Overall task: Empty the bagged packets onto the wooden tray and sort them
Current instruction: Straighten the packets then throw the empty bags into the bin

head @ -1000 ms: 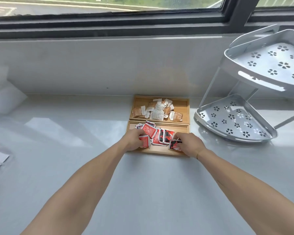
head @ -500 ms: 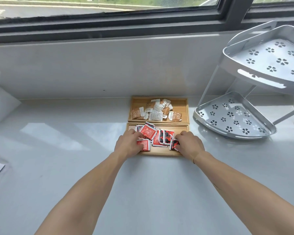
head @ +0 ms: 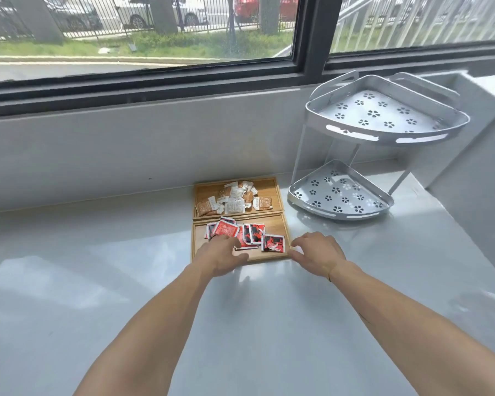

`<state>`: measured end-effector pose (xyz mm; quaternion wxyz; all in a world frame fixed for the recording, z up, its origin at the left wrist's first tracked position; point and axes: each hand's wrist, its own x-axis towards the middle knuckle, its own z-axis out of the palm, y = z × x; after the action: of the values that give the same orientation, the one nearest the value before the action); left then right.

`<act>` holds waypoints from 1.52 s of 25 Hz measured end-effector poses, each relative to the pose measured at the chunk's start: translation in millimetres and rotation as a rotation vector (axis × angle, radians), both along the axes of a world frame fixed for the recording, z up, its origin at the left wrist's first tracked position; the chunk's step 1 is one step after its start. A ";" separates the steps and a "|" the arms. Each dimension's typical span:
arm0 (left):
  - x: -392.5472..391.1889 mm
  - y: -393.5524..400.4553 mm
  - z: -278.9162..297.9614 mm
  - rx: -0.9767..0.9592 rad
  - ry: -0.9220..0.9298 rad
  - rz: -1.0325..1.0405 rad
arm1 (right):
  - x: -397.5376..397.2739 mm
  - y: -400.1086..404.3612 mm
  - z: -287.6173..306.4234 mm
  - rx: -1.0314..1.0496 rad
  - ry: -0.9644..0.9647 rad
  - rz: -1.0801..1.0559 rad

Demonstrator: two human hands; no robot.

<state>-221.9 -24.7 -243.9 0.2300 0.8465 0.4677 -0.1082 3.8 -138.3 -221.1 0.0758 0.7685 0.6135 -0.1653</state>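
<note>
Partly left hand [head: 222, 257] covers red packets [head: 247, 237]; tray [head: 280, 224] front-left corner hidden

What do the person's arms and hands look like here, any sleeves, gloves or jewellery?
Both forearms are bare, with no sleeves in view. The left hand and right hand wear no gloves, and no rings show. A thin dark band seems to cross the right wrist, and a small dark mark sits further up that forearm.

left hand [head: 219, 257] over red packets [head: 247, 235], right hand [head: 316, 252] beside wooden tray [head: 269, 258]
</note>
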 end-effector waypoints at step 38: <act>324.1 -285.1 -21.0 0.003 0.159 -0.404 | 244.3 -403.6 -41.2 0.070 0.139 -0.883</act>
<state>102.2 -309.8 -264.9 0.1650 0.9122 0.3053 -0.2178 248.0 -541.8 -262.3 -0.0696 0.9459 0.2355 -0.2123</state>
